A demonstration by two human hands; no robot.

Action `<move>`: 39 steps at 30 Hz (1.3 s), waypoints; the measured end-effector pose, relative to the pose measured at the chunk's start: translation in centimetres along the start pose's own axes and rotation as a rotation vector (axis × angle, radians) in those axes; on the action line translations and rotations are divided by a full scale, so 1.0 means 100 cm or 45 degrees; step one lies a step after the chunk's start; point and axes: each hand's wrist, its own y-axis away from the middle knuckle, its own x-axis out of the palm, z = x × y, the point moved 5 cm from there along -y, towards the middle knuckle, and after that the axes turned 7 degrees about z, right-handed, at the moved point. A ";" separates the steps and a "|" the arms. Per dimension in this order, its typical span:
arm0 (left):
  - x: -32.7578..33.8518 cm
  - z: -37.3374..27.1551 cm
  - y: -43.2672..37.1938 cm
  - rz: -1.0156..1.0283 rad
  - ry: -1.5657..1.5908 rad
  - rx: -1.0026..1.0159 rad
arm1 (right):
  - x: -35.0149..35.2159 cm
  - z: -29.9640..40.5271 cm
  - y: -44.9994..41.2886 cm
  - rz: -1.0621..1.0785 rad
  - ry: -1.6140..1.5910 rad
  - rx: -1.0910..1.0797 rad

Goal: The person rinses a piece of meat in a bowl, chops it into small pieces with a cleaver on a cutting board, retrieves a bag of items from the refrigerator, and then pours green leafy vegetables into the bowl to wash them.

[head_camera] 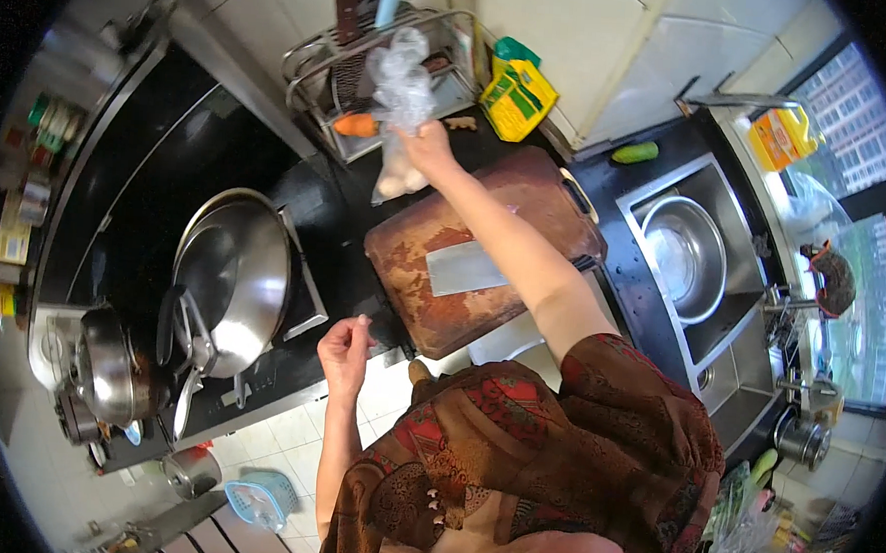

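Observation:
My right hand (pixel 428 152) reaches over the back of the counter and grips a clear plastic bag (pixel 408 87) with pale, round items in its lower part. An orange carrot piece (pixel 356 125) lies just left of the bag, and a ginger piece (pixel 461 123) is behind the hand. Below my right forearm is a worn wooden cutting board (pixel 407 244) with a cleaver (pixel 462 268) lying on it; the forearm hides part of the blade. My left hand (pixel 346 350) is loosely curled in front of the counter, left of the board, and what it may hold cannot be seen.
A large steel wok (pixel 232 288) sits on the stove at left, beside a lidded pot (pixel 111 368). A wire rack (pixel 325 82) and a yellow package (pixel 518 100) stand at the back. To the right, a cucumber (pixel 635 152) lies near the sink, which holds a steel basin (pixel 684 259).

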 end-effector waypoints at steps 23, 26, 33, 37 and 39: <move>0.022 0.001 -0.002 0.653 0.019 0.128 | -0.033 0.125 0.222 -0.065 0.620 -0.157; 0.044 0.010 0.004 0.777 0.032 0.174 | -0.044 0.112 0.290 -0.044 0.635 0.004; 0.119 0.010 0.029 0.994 0.168 0.308 | -0.107 0.085 0.392 -0.216 0.565 0.299; 0.170 0.002 0.032 1.111 -0.031 0.424 | -0.147 0.087 0.418 -0.308 0.529 0.293; 0.204 -0.001 0.037 1.154 0.008 0.372 | -0.171 0.087 0.424 -0.304 0.538 0.274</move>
